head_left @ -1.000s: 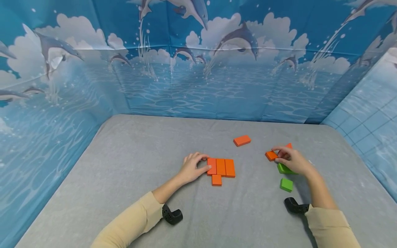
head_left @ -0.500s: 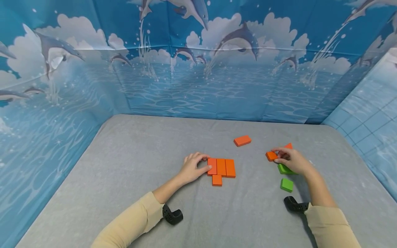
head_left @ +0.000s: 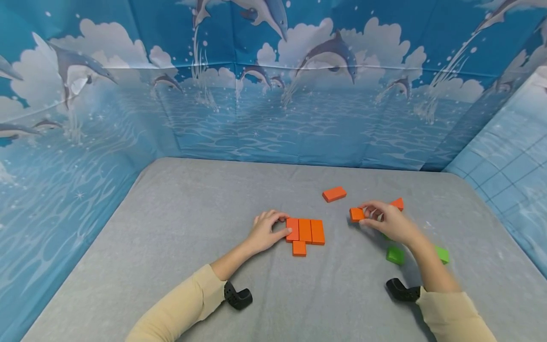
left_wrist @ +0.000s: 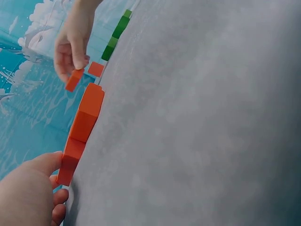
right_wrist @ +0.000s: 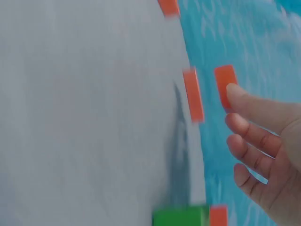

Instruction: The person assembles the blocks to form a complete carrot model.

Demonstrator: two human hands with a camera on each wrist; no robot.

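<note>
My left hand rests at the left end of a flat arrangement of orange blocks, its thumb and fingertips on the leftmost block. Two more upright-lying rectangular blocks sit side by side against it, and a small orange square block lies against their near side. To the right, my right hand pinches another small orange block between thumb and fingers, raised above the grey cloth with a shadow below. In the right wrist view this held block shows against the blue backdrop.
Behind the arrangement lies a loose orange rectangular block. An orange triangular block is beyond the right hand. Green blocks lie under and beside the right forearm, partly hidden. A blue dolphin-print curtain surrounds the grey-covered table.
My right hand has lifted the small orange block and moved left with it, uncovering more of the triangular block and a green block on the right. The left hand stays in place.
</note>
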